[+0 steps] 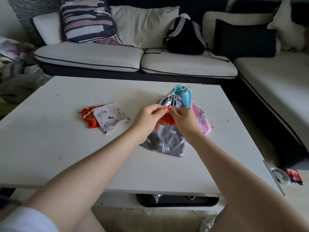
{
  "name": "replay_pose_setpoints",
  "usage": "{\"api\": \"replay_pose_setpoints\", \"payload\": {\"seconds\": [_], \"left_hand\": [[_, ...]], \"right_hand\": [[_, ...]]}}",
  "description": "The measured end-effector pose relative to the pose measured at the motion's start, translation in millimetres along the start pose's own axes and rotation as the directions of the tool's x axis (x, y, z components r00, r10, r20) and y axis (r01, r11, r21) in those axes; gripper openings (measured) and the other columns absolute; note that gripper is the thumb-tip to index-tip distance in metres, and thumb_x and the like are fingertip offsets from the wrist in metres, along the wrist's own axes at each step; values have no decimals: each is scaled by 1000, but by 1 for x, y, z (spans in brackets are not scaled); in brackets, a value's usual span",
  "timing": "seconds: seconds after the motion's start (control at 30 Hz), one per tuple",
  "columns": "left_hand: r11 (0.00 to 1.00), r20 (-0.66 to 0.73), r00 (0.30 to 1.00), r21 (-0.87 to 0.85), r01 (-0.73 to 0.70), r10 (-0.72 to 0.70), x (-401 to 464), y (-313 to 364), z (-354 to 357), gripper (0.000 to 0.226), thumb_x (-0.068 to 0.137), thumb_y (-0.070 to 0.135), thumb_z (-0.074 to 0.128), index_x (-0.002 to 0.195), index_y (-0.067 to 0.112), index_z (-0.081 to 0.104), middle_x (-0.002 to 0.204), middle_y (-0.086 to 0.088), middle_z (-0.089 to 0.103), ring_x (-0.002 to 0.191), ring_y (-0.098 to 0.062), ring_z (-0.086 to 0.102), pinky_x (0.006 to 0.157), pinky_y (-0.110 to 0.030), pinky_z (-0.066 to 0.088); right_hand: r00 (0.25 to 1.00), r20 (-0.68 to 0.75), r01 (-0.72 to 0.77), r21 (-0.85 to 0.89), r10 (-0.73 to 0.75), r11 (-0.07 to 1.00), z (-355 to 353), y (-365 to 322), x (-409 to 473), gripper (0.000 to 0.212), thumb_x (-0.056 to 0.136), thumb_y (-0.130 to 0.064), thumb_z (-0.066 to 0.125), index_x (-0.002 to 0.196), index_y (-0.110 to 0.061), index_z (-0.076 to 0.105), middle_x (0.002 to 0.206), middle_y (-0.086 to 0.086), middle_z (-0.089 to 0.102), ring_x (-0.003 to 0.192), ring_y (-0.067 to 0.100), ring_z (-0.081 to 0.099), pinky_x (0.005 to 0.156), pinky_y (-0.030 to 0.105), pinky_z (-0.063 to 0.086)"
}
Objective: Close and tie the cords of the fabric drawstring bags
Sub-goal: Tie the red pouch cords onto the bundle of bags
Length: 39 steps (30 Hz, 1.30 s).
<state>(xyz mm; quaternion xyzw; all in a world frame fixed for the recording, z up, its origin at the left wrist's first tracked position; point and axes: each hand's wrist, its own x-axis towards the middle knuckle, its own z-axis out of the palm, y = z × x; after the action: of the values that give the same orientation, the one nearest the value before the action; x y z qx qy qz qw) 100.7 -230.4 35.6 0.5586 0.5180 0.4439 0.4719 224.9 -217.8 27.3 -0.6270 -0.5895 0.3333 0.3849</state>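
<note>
Nearest to us, both forearms reach out over the white tabletop [70, 148]. The left hand [147, 121] and right hand [184, 121] meet above it, holding a small red bag [168, 120] between them. Each grip is closed in a fine pinch: the thumb and forefinger of either hand take hold of the orange-red cord [168, 108], which shows as a short bright line between the fingertips. We judge that the bag is held up off the surface so that its cord can be drawn and knotted with both hands free to work; the knot itself, if one is begun, is too small to make out. Most of the red bag is hidden behind the fingers.

Directly beneath the hands lies a grey unicorn bag [165, 139], its mouth already gathered at the far end. Beside it on the right a pink bag [201, 119] is partly covered by the right wrist, and beyond both a blue bag [183, 96] shows cinched cords. These three overlap in one heap, which we take to be the finished pile.

Well apart to the left, a white cat-print bag [111, 118] rests on a second red bag [89, 118]; whether their cords are tied we cannot tell.

Farthest off, a sofa [100, 56] carries cushions and a black backpack [185, 37].
</note>
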Motion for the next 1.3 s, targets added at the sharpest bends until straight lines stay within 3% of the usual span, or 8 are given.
{"api": "replay_pose_setpoints", "payload": {"seconds": [0.27, 0.4, 0.53, 0.63, 0.77, 0.9, 1.03, 1.3], "left_hand": [[999, -35, 999, -17, -36, 35, 11, 3, 13, 20, 92, 24, 55, 83, 13, 69, 75, -11, 67, 60, -14, 63, 55, -19, 52], [999, 67, 998, -50, 3, 1, 9, 0, 11, 20, 94, 20, 50, 82, 21, 66, 76, -1, 67, 66, -8, 63, 60, -17, 51], [968, 151, 989, -247, 40, -2, 6, -2, 8, 18, 94, 7, 48, 95, 13, 64, 74, 3, 67, 63, -1, 64, 63, -14, 51], [914, 199, 980, -391, 108, -31, 5, -3, 4, 21, 95, 6, 43, 87, 10, 61, 68, 4, 68, 64, -5, 65, 66, -20, 56], [846, 191, 978, -505, 172, -84, 8, -2, -2, 24, 96, 5, 39, 78, 7, 55, 70, -4, 64, 64, -13, 64, 65, -26, 58], [929, 72, 988, -338, 150, -134, 14, -4, -2, 30, 91, 2, 41, 63, 7, 50, 64, -9, 58, 58, -20, 60, 69, -34, 55], [987, -3, 994, -117, 112, -114, 15, -8, -2, 35, 86, 0, 43, 54, 12, 49, 52, -3, 56, 47, -17, 56, 79, -47, 53], [973, 118, 990, 227, 47, -76, 10, -5, -9, 30, 88, 4, 41, 60, 10, 52, 63, -13, 55, 67, -27, 55, 84, -55, 52]], "right_hand": [[999, 8, -38, 277, 37, 960, 0, -4, 0, 50, 67, -54, 49, 71, -6, 62, 77, 23, 67, 81, 45, 64, 81, 59, 50], [999, 19, -45, 341, 41, 939, -5, -10, -3, 27, 63, -51, 54, 64, -25, 60, 65, 5, 60, 72, 34, 60, 80, 60, 50], [997, 36, -73, 394, 64, 916, -8, -16, -2, 18, 72, -34, 58, 81, -18, 60, 68, 5, 60, 67, 27, 59, 75, 48, 55], [997, 76, -67, 500, 33, 863, -12, -18, 1, 9, 86, -7, 54, 95, -6, 55, 68, 5, 57, 60, 17, 55, 64, 32, 50], [966, 257, -180, 676, 0, 714, -16, -16, -2, 28, 89, 7, 39, 114, -2, 47, 72, 8, 60, 64, 15, 58, 64, 23, 46], [987, 159, -108, 535, 25, 838, -12, -12, -5, 36, 91, 7, 35, 124, 2, 47, 70, 6, 54, 62, 11, 52, 65, 18, 44], [994, -9, 104, 359, -108, 928, -11, -22, -10, 25, 92, 5, 37, 110, -8, 48, 69, 4, 62, 46, -3, 55, 53, 8, 41], [918, -60, 392, -29, -393, 920, -10, -31, -4, 33, 86, -11, 61, 117, -18, 56, 71, -26, 60, 67, -19, 54, 69, 1, 36]]}}
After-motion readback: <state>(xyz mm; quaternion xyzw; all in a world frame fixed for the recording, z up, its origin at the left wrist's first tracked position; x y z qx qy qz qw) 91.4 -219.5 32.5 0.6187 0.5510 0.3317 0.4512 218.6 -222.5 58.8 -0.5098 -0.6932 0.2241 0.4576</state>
